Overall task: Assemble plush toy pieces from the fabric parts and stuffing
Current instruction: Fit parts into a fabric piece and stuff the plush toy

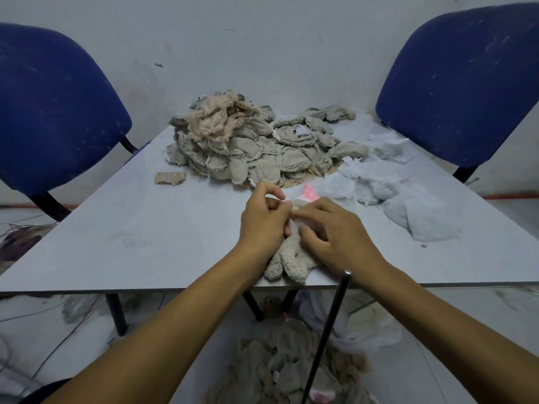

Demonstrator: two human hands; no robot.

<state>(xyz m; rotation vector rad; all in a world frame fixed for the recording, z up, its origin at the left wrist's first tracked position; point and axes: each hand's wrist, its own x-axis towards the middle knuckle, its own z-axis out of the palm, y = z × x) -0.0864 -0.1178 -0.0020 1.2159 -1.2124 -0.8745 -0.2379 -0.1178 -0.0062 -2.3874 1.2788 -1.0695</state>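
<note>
Both hands (287,225) pinch plush toy (288,263) — apparently stuffing it.

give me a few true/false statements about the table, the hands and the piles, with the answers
1. Both hands work on one plush piece at the near edge of the table. True: the left hand and right hand both grip it.
2. The fabric pile lies at the far side of the table. True.
3. The white stuffing lies left of the fabric pile. False: it lies to the right of it.
4. The two chairs are red. False: both are blue.
5. A dark rod leans up to the near table edge by the right forearm. True.
</note>
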